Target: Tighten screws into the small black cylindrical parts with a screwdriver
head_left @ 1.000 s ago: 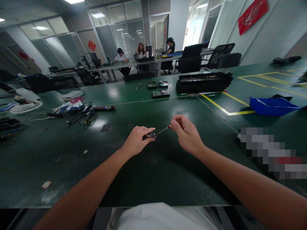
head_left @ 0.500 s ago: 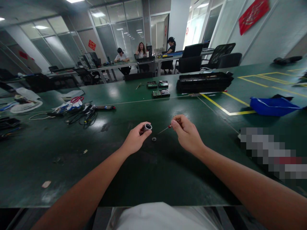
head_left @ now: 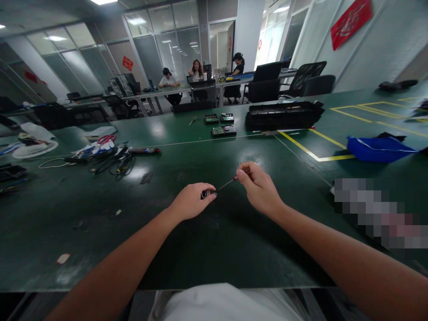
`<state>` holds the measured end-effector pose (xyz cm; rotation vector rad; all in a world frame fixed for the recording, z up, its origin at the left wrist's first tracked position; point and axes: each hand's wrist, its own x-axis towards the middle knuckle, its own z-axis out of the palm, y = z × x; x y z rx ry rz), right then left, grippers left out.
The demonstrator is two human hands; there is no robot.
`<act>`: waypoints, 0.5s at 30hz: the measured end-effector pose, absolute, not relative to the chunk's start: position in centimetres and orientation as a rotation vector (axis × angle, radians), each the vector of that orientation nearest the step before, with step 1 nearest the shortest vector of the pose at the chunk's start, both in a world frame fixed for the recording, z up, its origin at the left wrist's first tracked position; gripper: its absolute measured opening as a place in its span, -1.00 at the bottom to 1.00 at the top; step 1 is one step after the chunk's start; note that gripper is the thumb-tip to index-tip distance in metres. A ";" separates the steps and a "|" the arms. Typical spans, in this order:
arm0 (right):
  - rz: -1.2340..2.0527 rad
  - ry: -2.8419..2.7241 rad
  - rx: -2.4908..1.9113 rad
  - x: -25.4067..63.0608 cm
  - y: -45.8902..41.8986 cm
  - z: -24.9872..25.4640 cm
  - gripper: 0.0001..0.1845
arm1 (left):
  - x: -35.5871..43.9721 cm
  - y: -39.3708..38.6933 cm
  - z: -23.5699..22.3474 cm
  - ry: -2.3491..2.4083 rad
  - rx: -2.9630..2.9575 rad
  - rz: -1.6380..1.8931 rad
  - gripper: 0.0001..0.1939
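My left hand point(head_left: 190, 201) is closed round a small dark hollow cylinder point(head_left: 203, 195), mostly covered by the fingers and palm. At its thumb and fingertip is a small round metal piece point(head_left: 215, 194); whether it is gripped or just touched I cannot tell. My right hand point(head_left: 262, 187) grips the handle of a thin screwdriver point(head_left: 226, 183), whose shaft slants down to the left. The screwdriver's tip ends close to the left fingertips and the round piece. Both hands are over the green tabletop point(head_left: 187, 249).
Several circuit-board drives point(head_left: 224, 130) lie ahead, beside a long black housing point(head_left: 284, 116). Tangled cables point(head_left: 117, 160) and a dark pen-shaped tool point(head_left: 145, 150) are to the left. To the right sits a blue tray point(head_left: 377, 149), with a blurred-out item nearer. People sit at a far table.
The round piece came apart from the cylinder and lay on the table; my left hand then lowered, fingers reaching it, cylinder still in the palm. My right hand stayed nearly still with the screwdriver.
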<state>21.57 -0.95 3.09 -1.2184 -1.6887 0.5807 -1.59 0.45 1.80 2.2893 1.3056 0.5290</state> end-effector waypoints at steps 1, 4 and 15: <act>0.584 -1.692 -1.225 21.5 -1.0 3.1 -0.81 | -1.5 0.5 1.6 1.320 2.329 0.491 -0.71; 0.597 -1.695 -1.222 21.5 -1.1 3.2 -0.80 | -1.5 0.6 0.9 1.423 2.399 0.384 -0.60; 0.593 -1.745 -1.227 21.4 -1.1 3.3 -0.82 | -0.7 0.4 0.3 1.460 2.458 0.325 -0.72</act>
